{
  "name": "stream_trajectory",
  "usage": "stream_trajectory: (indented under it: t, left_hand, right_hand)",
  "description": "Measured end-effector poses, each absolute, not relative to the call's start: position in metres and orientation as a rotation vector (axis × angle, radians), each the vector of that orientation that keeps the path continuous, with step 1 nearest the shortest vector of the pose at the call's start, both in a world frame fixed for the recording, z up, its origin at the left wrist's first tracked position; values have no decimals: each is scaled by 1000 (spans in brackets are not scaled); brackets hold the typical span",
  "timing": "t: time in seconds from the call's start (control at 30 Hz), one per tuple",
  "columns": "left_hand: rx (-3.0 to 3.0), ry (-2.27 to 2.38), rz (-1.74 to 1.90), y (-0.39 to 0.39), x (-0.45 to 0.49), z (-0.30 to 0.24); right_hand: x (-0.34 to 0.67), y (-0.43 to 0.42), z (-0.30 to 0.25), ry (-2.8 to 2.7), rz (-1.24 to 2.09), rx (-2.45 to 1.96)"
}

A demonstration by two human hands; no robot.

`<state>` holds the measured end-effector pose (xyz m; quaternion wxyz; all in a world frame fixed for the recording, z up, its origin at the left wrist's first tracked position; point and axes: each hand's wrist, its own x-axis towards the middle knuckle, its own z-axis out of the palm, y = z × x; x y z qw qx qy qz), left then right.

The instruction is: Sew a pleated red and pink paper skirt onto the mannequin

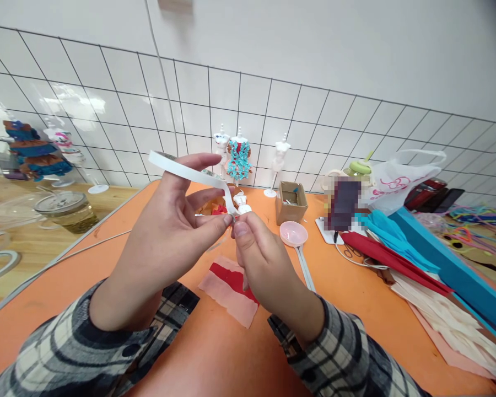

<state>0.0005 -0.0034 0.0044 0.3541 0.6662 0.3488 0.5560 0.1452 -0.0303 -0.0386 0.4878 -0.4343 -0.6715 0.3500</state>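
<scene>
My left hand (165, 231) holds a white roll of tape (182, 168) looped around its raised index finger, thumb pressing the tape's free end. My right hand (258, 259) is closed in a pinch on that tape end (232, 212), right against the left thumb. Both hands hover above the orange table (215, 353). Below them lie pink and red crepe paper pieces (231, 286). Just behind the fingers a small white mannequin (243, 203) and red scraps are partly hidden.
Small dress-form mannequins (238, 157) stand at the tiled wall, one in a teal dress. A cardboard box (291, 201), a pink spoon (294, 234), folded teal, red and cream paper (400, 248), a plastic bag (397, 179) sit right. A glass jar (68, 209) stands left.
</scene>
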Motion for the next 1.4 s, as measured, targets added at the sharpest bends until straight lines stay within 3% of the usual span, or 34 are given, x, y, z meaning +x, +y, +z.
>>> stream_trajectory:
  t: [0.17, 1.1, 1.4]
  left_hand:
    - [1724, 888, 1422, -5, 2, 4]
    - [1587, 873, 1443, 1, 1, 1]
    - [1670, 1004, 1559, 12, -9, 1]
  right_hand:
    - [143, -29, -41, -1637, 708, -1082]
    - [146, -26, -41, -1653, 617, -1178]
    - [147, -27, -42, -1665, 770, -973]
